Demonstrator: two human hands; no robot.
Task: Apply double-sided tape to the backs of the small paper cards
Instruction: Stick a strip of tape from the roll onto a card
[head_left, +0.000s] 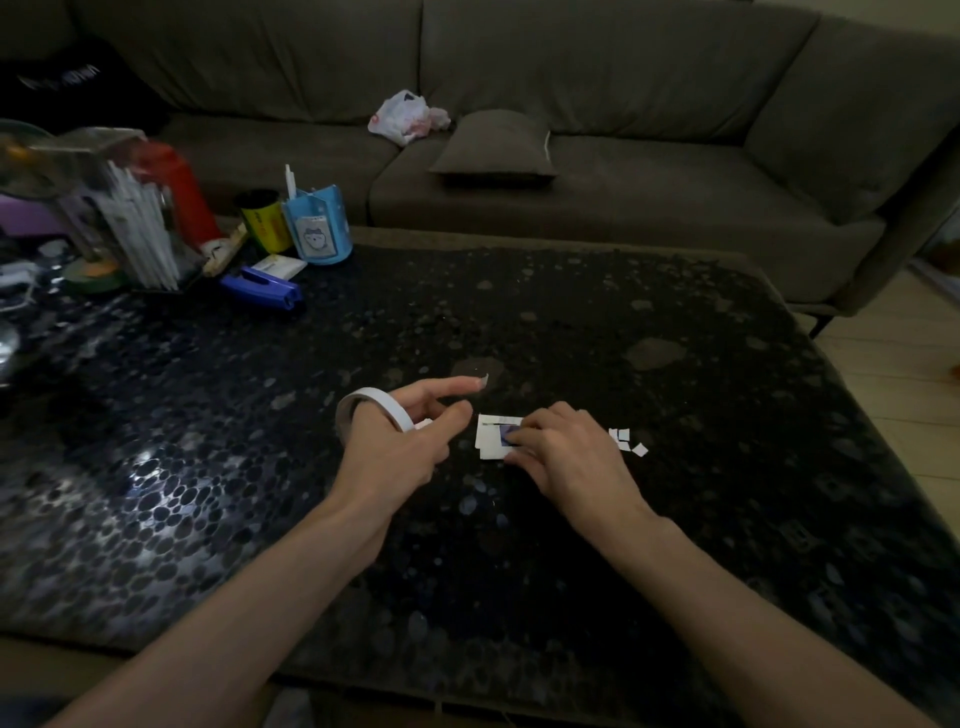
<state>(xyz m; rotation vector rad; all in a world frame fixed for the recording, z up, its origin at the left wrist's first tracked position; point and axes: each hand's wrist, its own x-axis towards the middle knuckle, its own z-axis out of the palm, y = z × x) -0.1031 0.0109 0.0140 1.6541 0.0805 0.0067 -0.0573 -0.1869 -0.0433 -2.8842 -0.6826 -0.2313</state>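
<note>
While my left hand (400, 441) hovers just above the bench (571, 322), forearm angled in from the lower left, its lower fingers curl round the tape roll (363, 402), which loops over the thumb side of the hand. The index finger points straight out to the right with a small tape piece (483, 381) stuck on its tip. My right hand (566, 452) lies palm down, with bent fingers pressing their tips onto the paper card (491, 436), not gripping it. The card lies flat just right of the left hand, with a blue patch showing at my fingertips. Its long axis seems to run left to right, but the hand hides the far end. White scraps (626, 441) lie just right of the right hand. The bench is dark, glossy and pebble-patterned. A blue stapler (262, 288), blue holder (317, 228) and yellow can (262, 221) sit at the far left. Behind is a grey sofa (571, 78) with a cushion (493, 143) and a plastic bag (405, 117). The room is dim.
</note>
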